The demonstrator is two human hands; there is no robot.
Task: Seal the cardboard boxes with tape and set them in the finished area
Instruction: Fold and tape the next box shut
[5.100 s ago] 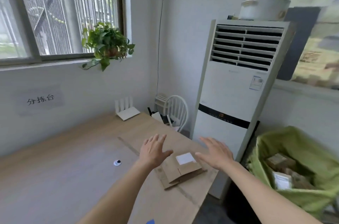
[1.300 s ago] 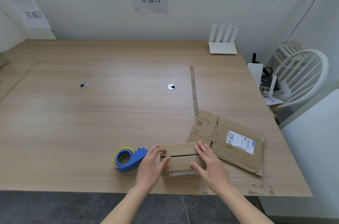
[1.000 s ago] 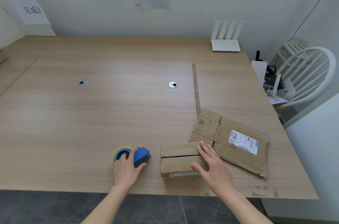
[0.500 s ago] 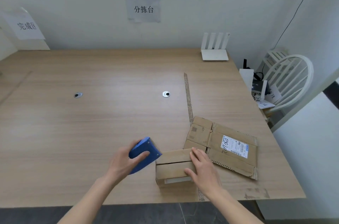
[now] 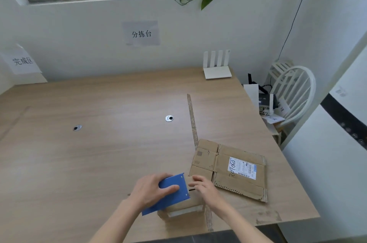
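A small cardboard box [image 5: 184, 208] stands near the front edge of the wooden table [image 5: 99, 153], its top flaps folded down. My left hand [image 5: 151, 191] grips a blue tape dispenser [image 5: 168, 193] and holds it over the left part of the box top. My right hand [image 5: 204, 188] rests on the right part of the top, fingers bent down onto the flaps. A flattened cardboard box [image 5: 228, 167] with a white shipping label lies just right of it. A paper sign for the finished area [image 5: 22, 61] hangs on the wall at far left.
A white router [image 5: 217, 67] stands at the back of the table. A second sign [image 5: 141, 33] hangs mid-wall. A white chair [image 5: 294, 91] with papers and small devices sits off the right edge. A white appliance [image 5: 327, 163] stands at right. Two cable holes [image 5: 169, 118] dot the tabletop.
My left hand left the box, picked the blue tape dispenser up off the table and brought it over the box top. My right hand stayed on the box.
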